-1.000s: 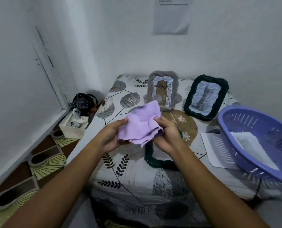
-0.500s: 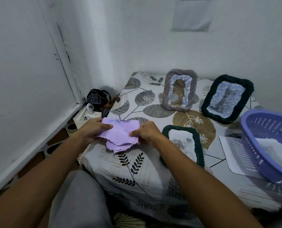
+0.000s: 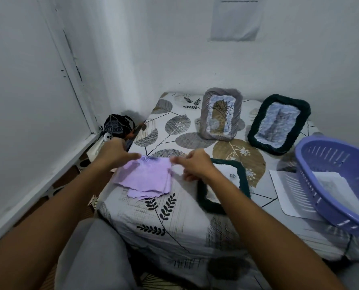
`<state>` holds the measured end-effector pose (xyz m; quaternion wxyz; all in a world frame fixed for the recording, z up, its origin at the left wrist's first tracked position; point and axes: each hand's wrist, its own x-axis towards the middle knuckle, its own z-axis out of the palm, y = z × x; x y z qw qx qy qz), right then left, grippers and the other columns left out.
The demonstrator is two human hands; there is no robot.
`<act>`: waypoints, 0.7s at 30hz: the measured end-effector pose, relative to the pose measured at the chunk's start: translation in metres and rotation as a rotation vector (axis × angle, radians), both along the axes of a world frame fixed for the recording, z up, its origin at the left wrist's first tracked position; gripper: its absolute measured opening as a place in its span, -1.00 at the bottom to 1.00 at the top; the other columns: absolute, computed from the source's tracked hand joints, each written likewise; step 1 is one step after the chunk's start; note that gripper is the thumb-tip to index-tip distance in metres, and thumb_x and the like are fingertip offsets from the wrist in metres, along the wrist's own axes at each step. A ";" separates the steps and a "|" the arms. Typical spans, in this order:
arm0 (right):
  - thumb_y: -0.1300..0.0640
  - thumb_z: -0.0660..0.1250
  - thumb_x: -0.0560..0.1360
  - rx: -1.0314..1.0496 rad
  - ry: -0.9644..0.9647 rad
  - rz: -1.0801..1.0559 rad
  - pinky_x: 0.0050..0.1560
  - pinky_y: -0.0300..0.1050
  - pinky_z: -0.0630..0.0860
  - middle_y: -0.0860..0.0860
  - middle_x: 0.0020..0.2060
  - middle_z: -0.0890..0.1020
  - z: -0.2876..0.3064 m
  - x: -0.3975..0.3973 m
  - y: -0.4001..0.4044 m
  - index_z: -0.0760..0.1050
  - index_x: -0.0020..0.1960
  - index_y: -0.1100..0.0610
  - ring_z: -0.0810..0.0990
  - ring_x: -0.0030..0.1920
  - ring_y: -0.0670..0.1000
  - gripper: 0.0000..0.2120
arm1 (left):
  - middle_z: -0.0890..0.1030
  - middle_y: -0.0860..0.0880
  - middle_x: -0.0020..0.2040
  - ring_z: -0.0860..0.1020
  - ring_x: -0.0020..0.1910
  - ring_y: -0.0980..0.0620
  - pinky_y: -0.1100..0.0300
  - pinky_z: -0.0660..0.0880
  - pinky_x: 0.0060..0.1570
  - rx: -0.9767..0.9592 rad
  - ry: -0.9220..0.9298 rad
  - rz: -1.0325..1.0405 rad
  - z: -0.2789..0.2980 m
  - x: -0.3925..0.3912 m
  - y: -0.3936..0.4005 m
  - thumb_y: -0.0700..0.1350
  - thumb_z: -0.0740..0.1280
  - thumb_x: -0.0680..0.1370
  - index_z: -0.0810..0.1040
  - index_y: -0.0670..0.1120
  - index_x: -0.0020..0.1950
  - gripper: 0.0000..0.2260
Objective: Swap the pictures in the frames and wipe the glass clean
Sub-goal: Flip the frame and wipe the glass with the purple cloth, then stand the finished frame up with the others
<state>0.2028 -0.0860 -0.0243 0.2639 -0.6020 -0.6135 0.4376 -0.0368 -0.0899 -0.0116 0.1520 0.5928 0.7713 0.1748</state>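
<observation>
**Head view: folded cloth at the bed edge, hazards and container contents**

Head view shows a lilac cloth point(image 3: 146, 177) laid on the patterned bedspread point(image 3: 174, 222), near its front-left corner. The cloth is pinched at its far left corner by the left hand point(image 3: 114, 154) and at its far right corner by the right hand point(image 3: 195, 166); in both hands the fingers are curled onto the fabric.

Task items are located as follows. A dark green frame point(image 3: 223, 185) lies flat just beside the right hand, partly hidden by the right forearm. A grey frame point(image 3: 221, 114) and a second green frame point(image 3: 278, 126) are propped near the wall.

Probable faults:
- The cloth lies close to the mattress edge. If it is released carelessly, it is judged likely to slide to the floor.
- The flat frame lies under the right forearm. If the arm is lowered, its glass could be pressed or smeared.
- The propped frames rest on soft bedding and could be tipped if the mattress is jolted.

Containers: a purple basket point(image 3: 312, 185) stands at the right, and a white sheet of paper point(image 3: 331, 185) is held in it. A further printed sheet point(image 3: 283, 191) lies beneath the basket rim, on the bedspread.
</observation>
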 end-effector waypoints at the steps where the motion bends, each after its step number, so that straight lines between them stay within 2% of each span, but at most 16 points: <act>1: -0.10 0.47 0.41 -0.022 0.082 -0.060 -0.31 -0.05 0.62 0.21 -0.27 0.65 0.007 0.016 0.001 0.50 -0.06 0.30 0.62 -0.43 0.04 -0.55 | 0.56 -0.10 -0.12 0.52 -0.20 -0.02 0.09 0.53 -0.24 0.055 -0.042 -0.017 0.004 0.008 0.002 0.08 0.51 0.39 0.53 -0.13 -0.04 -0.66; 3: -0.11 0.43 0.45 -0.058 0.163 -0.162 -0.35 -0.08 0.61 0.22 -0.24 0.62 0.016 0.051 0.004 0.48 -0.03 0.27 0.61 -0.38 0.08 -0.57 | 0.59 -0.13 -0.03 0.54 -0.16 0.00 0.22 0.47 -0.30 0.129 -0.223 -0.084 0.012 0.035 0.005 0.02 0.51 0.42 0.54 -0.24 0.15 -0.55; 5: -0.09 0.40 0.48 -0.086 0.199 -0.264 -0.38 -0.11 0.58 0.19 -0.27 0.56 0.017 0.086 0.003 0.48 -0.04 0.26 0.58 -0.37 0.09 -0.61 | 0.62 -0.17 0.05 0.61 -0.13 -0.04 0.14 0.58 -0.20 0.113 -0.431 -0.172 0.013 0.068 0.004 0.01 0.48 0.45 0.51 -0.28 0.23 -0.51; 7: -0.07 0.39 0.49 -0.103 0.225 -0.370 -0.45 -0.14 0.53 0.18 -0.30 0.51 0.011 0.116 0.001 0.49 0.03 0.28 0.53 -0.40 0.09 -0.61 | 0.63 -0.19 0.00 0.64 -0.13 -0.08 0.03 0.62 -0.12 0.026 -0.556 -0.258 0.007 0.103 0.003 0.01 0.41 0.51 0.54 -0.23 0.20 -0.62; 9: -0.10 0.35 0.50 -0.128 0.201 -0.424 -0.47 -0.16 0.50 0.18 -0.28 0.50 0.005 0.137 -0.004 0.49 0.08 0.27 0.51 -0.40 0.08 -0.58 | 0.63 -0.17 -0.02 0.62 -0.16 -0.07 0.02 0.60 -0.14 -0.062 -0.604 -0.299 -0.005 0.135 -0.001 0.02 0.31 0.58 0.55 -0.18 0.12 -0.71; 13: -0.21 0.22 0.53 -0.206 0.176 -0.423 -0.38 -0.15 0.49 0.16 -0.28 0.51 -0.005 0.154 -0.020 0.48 -0.07 0.21 0.50 -0.37 0.09 -0.56 | 0.59 -0.11 -0.15 0.53 -0.16 -0.07 0.02 0.48 -0.06 -0.111 -0.582 -0.244 -0.030 0.173 -0.007 0.08 0.24 0.60 0.57 -0.12 -0.10 -0.71; 16: -0.24 0.17 0.54 -0.198 0.150 -0.434 -0.33 -0.15 0.45 0.13 -0.30 0.50 -0.010 0.151 -0.024 0.48 -0.12 0.21 0.47 -0.36 0.09 -0.52 | 0.50 -0.08 -0.25 0.44 -0.28 -0.03 0.13 0.36 -0.21 -0.101 -0.686 -0.162 -0.032 0.182 -0.009 0.05 0.26 0.59 0.50 -0.10 -0.22 -0.72; 21: -0.28 0.14 0.54 -0.247 0.214 -0.417 -0.41 -0.19 0.20 0.08 -0.29 0.46 -0.009 0.150 -0.025 0.52 -0.04 0.16 0.32 -0.42 0.00 -0.50 | 0.49 -0.08 -0.32 0.40 -0.59 0.11 0.33 0.24 -0.55 -0.161 -0.984 0.032 -0.022 0.190 -0.014 -0.04 0.24 0.61 0.49 -0.16 -0.09 -0.80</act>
